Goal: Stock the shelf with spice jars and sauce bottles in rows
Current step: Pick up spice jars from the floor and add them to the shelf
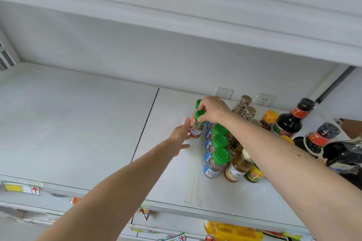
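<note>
Fingers (202, 112) of our right hand (212, 109) pinched a green-capped spice jar (196, 127) near the shelf (166, 162)'s back edge; our left hand (181, 135) touched it, fingers straight.

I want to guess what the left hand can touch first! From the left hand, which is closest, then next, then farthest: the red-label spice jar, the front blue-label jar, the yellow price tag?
1. Red-label spice jar: touching the left hand.
2. Front blue-label jar: right, nearer the shelf front.
3. Yellow price tag: far left, on the shelf edge.
</note>
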Demonstrator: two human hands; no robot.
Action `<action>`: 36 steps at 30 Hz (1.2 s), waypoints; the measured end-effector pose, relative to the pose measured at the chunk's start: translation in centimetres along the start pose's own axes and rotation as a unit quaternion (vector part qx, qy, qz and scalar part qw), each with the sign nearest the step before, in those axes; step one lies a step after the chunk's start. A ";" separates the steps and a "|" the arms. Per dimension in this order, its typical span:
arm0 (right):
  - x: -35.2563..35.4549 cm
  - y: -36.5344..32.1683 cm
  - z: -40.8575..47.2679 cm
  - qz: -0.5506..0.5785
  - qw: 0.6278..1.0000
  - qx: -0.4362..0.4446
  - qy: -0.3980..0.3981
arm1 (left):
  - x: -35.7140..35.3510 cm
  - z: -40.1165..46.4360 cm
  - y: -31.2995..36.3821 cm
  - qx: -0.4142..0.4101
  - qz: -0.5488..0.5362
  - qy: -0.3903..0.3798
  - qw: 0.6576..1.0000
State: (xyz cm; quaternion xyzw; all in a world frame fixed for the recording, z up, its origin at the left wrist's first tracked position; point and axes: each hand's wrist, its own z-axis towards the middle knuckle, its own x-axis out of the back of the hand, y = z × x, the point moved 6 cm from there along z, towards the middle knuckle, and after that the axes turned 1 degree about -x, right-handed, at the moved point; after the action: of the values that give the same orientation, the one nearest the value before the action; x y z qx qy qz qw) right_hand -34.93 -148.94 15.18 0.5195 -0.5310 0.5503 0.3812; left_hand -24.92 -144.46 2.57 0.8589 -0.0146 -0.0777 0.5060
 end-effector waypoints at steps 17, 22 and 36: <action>0.3 0.2 -0.3 -0.003 1.000 0.015 -0.003 | -0.8 -0.6 -0.3 0.000 -0.013 0.005 1.000; 0.8 0.4 -0.9 -0.019 0.999 -0.024 0.018 | -0.9 -0.9 0.0 -0.005 -0.026 0.015 1.000; 0.6 0.5 -1.1 -0.014 0.999 -0.034 0.015 | -1.0 -1.5 -0.1 -0.005 -0.027 0.022 0.999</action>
State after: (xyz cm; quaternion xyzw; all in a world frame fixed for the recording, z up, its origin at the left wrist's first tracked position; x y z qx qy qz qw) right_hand -35.73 -148.03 15.79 0.5050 -0.5362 0.5348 0.4141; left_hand -25.66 -143.04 3.32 0.8580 0.0200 -0.0728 0.5081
